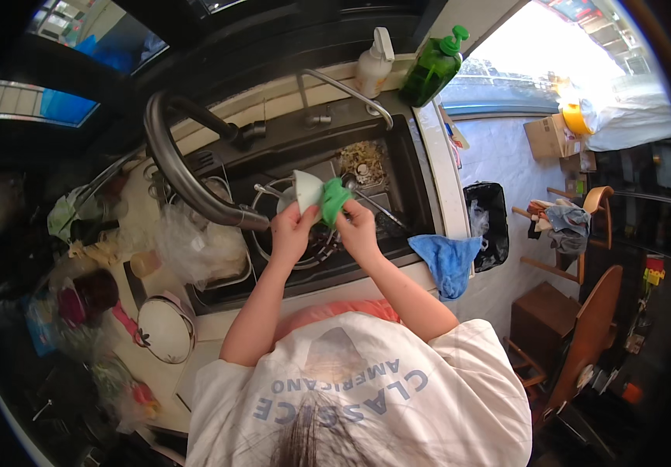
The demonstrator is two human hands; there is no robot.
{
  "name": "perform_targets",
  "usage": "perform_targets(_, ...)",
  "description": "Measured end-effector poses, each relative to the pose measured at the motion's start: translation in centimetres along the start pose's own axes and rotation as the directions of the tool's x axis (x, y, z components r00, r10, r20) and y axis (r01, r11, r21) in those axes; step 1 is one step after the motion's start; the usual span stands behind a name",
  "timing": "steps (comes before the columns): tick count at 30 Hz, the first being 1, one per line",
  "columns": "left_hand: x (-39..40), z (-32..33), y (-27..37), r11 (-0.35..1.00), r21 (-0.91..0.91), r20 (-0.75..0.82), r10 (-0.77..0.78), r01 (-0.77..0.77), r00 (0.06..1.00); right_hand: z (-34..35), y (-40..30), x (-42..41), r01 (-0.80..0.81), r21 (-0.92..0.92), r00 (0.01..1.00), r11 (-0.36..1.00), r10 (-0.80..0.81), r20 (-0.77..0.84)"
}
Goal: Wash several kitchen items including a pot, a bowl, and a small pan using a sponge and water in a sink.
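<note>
My left hand point(291, 230) grips the rim of a small white bowl point(307, 188), which is tipped on its side over the dark sink point(420, 201). A bunched green cloth point(333, 201) is pinched in my right hand point(360, 226) and pressed against the bowl. Beneath my hands, a round metal-rimmed vessel point(259, 248) stands in the sink, partly hidden by them. A long-handled metal utensil point(379, 207) leans to the right of the cloth. Food scraps point(364, 160) lie around the drain at the back right.
A dark gooseneck faucet point(169, 169) arches at left, beside a metal basket point(245, 271) with plastic bags point(195, 239). A thin spout point(353, 90), a white spray bottle point(373, 67) and a green pump bottle point(434, 67) stand behind. A blue cloth point(451, 262) drapes over the right edge; white bowls point(165, 330) sit left.
</note>
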State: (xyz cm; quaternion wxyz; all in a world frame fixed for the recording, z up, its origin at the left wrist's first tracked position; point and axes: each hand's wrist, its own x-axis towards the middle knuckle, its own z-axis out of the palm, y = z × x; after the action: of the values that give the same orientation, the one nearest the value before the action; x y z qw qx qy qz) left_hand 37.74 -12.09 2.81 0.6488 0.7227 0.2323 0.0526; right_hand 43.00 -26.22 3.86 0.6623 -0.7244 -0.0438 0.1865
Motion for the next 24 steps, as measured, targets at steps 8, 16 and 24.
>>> perform_targets(8,-1.5,-1.6,5.0,0.940,0.318,0.216,0.054,-0.122,0.975,0.4,-1.1,1.2,-0.044,0.150,0.991,0.988,0.024,0.132)
perform_targets(16,-2.9,-2.1,7.2,0.789,0.552,0.325,0.093,-0.269,0.941,0.2,0.0,2.2,0.008,-0.062,0.999,0.998,-0.006,0.036)
perform_targets(24,-2.8,-3.3,3.3,0.971,0.190,0.208,0.103,-0.143,0.973,0.5,-1.2,0.8,0.055,0.133,0.957,0.990,-0.090,0.277)
